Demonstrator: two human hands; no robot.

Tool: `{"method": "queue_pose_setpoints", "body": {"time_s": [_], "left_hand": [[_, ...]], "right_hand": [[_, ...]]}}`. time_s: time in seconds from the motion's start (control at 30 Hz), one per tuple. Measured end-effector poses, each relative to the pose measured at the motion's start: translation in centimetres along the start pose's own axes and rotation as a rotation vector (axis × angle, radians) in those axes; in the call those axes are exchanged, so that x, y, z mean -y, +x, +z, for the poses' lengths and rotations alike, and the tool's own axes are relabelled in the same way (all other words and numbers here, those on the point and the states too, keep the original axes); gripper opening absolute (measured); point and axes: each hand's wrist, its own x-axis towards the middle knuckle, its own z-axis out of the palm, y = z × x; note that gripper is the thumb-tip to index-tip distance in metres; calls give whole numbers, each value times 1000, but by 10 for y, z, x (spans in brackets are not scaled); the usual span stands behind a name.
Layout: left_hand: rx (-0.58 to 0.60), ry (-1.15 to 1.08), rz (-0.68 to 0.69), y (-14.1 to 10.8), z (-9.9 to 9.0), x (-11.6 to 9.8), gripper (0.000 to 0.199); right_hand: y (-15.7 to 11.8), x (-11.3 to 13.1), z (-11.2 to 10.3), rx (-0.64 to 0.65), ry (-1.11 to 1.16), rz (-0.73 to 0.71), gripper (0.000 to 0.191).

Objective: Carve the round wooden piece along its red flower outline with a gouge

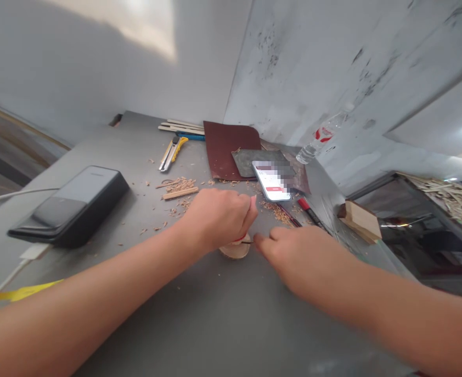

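Observation:
A small round wooden piece, like a slice of wood, lies on the grey table, partly covered by my left hand. That hand is closed above it, and what its fingers hold is hidden. A bit of red shows under the fist, at the wood. From the right, my right hand pinches a thin dark stick-like piece whose other end reaches over the wooden piece. Wood shavings and a short flat wooden strip lie just beyond my left hand.
A yellow utility knife, brown sheet, grey sheet and lit phone lie farther back. A black power bank-like device with cables stands left. Right are a red-capped marker, wooden block and plastic bottle.

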Motion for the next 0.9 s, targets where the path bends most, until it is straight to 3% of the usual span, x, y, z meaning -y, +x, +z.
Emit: {"method": "queue_pose_setpoints", "body": {"time_s": [0.1, 0.2, 0.33, 0.53, 0.8, 0.9], "left_hand": [[-6, -4, -22, 1, 0, 2, 60], [-3, -3, -43, 1, 1, 3, 60], [29, -20, -48, 1, -1, 1, 60], [67, -22, -63, 2, -3, 0, 60], [90, -15, -94, 3, -4, -3, 61], [110, -27, -121, 2, -4, -5, 60]], "right_hand": [[-15, 13, 2, -114, -90, -57, 51], [-24, 15, 5, -186, -54, -58, 58], [-19, 8, 2, -57, -6, -17, 59], [-5, 4, -1, 114, 56, 62, 42], [-7, 15, -7, 20, -195, -66, 51], [3, 12, -9, 150, -19, 46, 41]]}}
